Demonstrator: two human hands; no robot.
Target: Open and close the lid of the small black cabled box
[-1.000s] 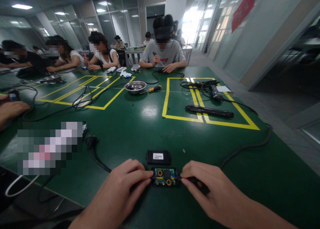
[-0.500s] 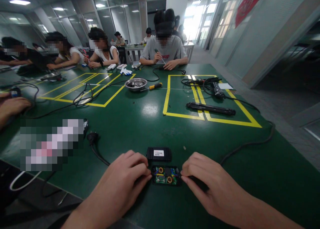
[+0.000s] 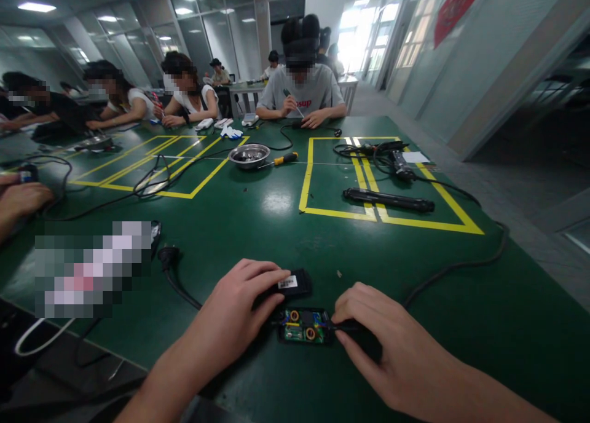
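A small black case (image 3: 305, 340) lies on the table before me, with a green circuit board (image 3: 302, 326), copper-wound coils and coloured wires showing inside. Just beyond it is a black ribbed cover (image 3: 302, 280) with a white label. My left hand (image 3: 249, 297) has closed its fingers on the cover's left part, thumb at the near side. At the case's right end, my right hand (image 3: 369, 324) pinches the black cable (image 3: 345, 326) between thumb and fingers. Part of the case's left end lies in shadow beside my left thumb.
A black plug (image 3: 169, 257) on a cord lies left of my hands. Farther off are a metal bowl (image 3: 249, 155), a yellow-black screwdriver (image 3: 286, 159), a black rod-like bundle (image 3: 389, 200) and tangled cables (image 3: 375, 155). Several people sit around the green table (image 3: 258, 238).
My left hand has moved from the case's left end up to the cover and taken hold of it, tilting it slightly. My right hand stays at the case's right end.
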